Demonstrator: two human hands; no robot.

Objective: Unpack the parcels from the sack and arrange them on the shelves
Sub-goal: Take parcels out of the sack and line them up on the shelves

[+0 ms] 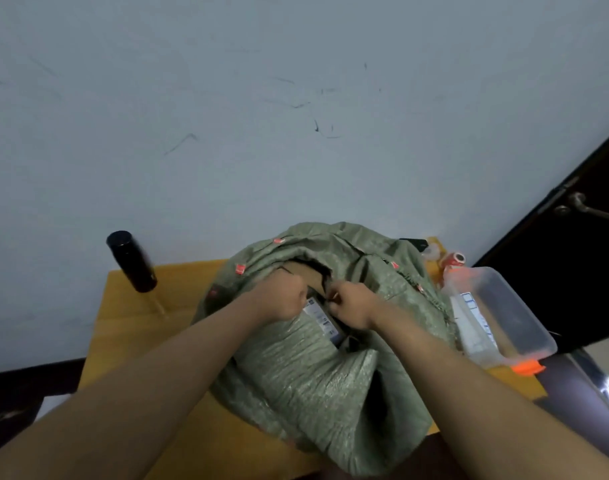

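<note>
A green woven sack (306, 368) lies on a yellow wooden table (130, 317), its mouth facing away from me. My left hand (282, 296) grips the sack's rim at the left of the opening. At the right of the opening my right hand (353, 303) pinches the rim with curled fingers. Between the two hands a parcel with a white printed label (322, 318) shows inside the sack. Behind it, a brown cardboard parcel (308, 271) sits deeper in the opening. The rest of the sack's contents are hidden.
A black flask (131, 261) stands at the table's back left. A clear plastic box with orange clips (497, 313) and a red can (454, 259) sit to the right of the sack. A dark door with a handle (587, 209) is at far right. A pale wall rises behind.
</note>
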